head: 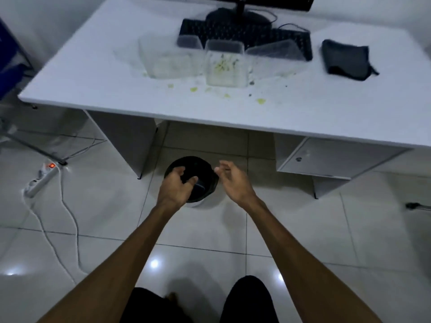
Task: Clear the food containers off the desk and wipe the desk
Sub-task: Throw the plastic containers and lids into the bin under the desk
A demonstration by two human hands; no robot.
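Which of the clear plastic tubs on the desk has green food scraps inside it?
The middle tub, nearest the desk's front edge, with green bits smeared inside. The tub left of it looks whitish, and the lid-like ones behind show no green.

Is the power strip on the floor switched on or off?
On: the power strip has a rocker switch glowing orange-red.
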